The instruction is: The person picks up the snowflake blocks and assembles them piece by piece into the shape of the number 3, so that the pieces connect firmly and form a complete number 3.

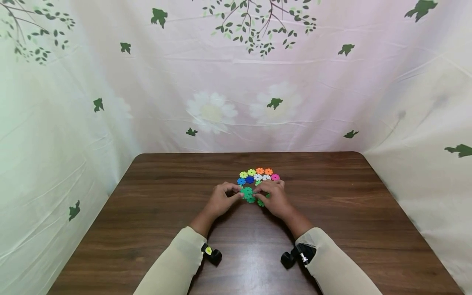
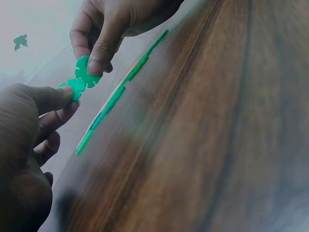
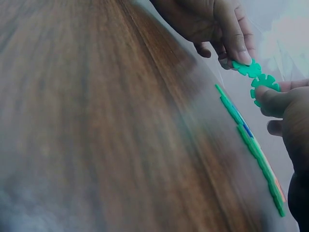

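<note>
My left hand (image 1: 222,199) pinches a green notched, flower-shaped disc (image 2: 75,88) between thumb and fingers. Facing it, my right hand (image 1: 274,198) pinches a second green notched disc (image 3: 264,84). The two discs meet edge to edge above the table; whether their slots are locked together I cannot tell. Just beyond the hands lies a group of similar discs in yellow (image 1: 251,172), orange (image 1: 259,170), white (image 1: 257,177), blue (image 1: 241,181) and pink (image 1: 275,177). More green discs (image 1: 261,203) lie under and beside the right hand, partly hidden by it.
The brown wooden table (image 1: 166,229) has rounded far corners. A pale cloth (image 1: 236,82) printed with leaves and flowers hangs behind it and at both sides. In both wrist views the discs on the table show edge-on as a thin green strip (image 3: 258,164).
</note>
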### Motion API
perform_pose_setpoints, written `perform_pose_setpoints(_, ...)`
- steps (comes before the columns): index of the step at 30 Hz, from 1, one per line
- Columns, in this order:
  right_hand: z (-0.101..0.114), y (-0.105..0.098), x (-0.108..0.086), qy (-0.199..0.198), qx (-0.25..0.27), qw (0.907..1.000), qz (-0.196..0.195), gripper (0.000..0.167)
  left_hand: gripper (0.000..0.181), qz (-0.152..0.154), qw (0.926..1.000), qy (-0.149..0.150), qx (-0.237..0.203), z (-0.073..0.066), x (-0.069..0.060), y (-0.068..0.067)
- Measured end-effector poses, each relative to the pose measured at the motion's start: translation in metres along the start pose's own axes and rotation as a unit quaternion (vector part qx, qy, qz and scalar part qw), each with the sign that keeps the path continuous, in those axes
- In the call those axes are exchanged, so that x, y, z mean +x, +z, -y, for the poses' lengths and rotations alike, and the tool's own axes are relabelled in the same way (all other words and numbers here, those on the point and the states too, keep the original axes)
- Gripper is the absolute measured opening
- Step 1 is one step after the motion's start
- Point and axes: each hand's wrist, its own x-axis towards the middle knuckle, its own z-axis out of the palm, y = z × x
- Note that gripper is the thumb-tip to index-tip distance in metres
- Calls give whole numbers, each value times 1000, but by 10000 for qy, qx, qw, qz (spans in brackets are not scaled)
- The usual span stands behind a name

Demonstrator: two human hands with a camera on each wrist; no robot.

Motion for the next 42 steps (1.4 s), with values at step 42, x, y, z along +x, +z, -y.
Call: perform_pose_setpoints(42, 0, 1, -1, -649, 438, 9968, 129, 20, 14, 394, 9992, 2, -63, -8, -5, 2)
